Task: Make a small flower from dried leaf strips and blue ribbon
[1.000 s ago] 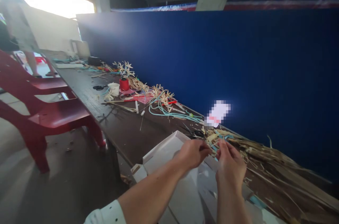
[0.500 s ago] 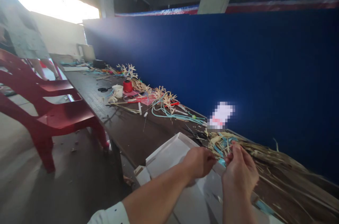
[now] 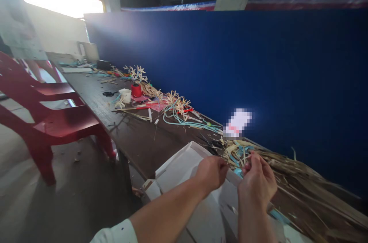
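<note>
My left hand (image 3: 212,174) is closed in a pinch above an open white cardboard box (image 3: 179,164). Just right of it, my right hand (image 3: 258,179) is also closed, thumb and fingertips pressed together. Whatever is between the fingertips of either hand is too small to make out. Behind the fingers lies a heap of pale dried husk strips (image 3: 230,151) mixed with light blue strips (image 3: 238,172). Dark-handled scissors (image 3: 216,144) rest beside the heap, partly behind my left hand. Long dried leaves (image 3: 299,172) stretch away to the right.
Along the brown table (image 3: 138,141) lie husk flowers (image 3: 178,102) on blue stems, a red pot (image 3: 136,90), a white cup (image 3: 124,96) and other scissors (image 3: 109,94). A blue partition (image 3: 201,59) borders the far side. Red plastic chairs (image 3: 66,122) and a person (image 3: 21,32) are at left.
My hands have drawn slightly apart, the left one shifting a little left. The whole view has turned slightly, so the scene sits a bit further left. The person in the background has shifted left.
</note>
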A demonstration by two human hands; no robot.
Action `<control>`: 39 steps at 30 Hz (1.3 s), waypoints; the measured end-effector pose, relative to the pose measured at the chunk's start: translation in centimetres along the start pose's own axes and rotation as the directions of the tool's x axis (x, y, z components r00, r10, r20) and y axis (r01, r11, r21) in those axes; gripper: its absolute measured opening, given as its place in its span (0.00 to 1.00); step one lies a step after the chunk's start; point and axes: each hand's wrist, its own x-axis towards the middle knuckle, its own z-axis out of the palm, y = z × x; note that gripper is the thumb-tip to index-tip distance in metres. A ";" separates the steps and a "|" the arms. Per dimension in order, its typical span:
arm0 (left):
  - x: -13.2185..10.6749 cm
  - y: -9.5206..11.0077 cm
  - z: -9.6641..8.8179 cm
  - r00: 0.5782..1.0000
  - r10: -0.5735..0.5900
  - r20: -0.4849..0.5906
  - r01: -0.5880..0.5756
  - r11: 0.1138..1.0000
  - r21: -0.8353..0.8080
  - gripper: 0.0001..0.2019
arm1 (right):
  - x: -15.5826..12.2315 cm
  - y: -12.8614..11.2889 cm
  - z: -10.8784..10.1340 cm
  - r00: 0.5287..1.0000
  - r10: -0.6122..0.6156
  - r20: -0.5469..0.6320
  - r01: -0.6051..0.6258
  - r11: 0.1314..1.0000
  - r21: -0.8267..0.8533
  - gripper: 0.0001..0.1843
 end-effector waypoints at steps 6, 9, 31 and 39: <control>-0.2 -0.3 -0.6 0.955 -0.291 -0.054 0.275 0.940 -0.203 0.12 | -0.1 -0.1 0.2 1.000 0.001 -0.028 0.000 0.999 0.040 0.17; 0.3 -0.8 -0.6 0.914 -0.401 -0.057 0.369 0.882 -0.293 0.11 | 0.2 0.3 0.3 1.000 0.000 -0.031 0.001 0.999 0.040 0.16; -0.6 -1.7 -1.3 0.882 -0.458 -0.112 0.407 0.859 -0.311 0.11 | 1.1 1.4 0.1 0.967 0.234 -0.101 -0.214 0.962 0.172 0.14; 1.9 -0.3 -3.4 0.989 -0.135 -0.055 0.138 0.988 0.064 0.11 | 1.0 0.9 0.0 0.973 0.221 -0.072 -0.203 0.960 0.194 0.14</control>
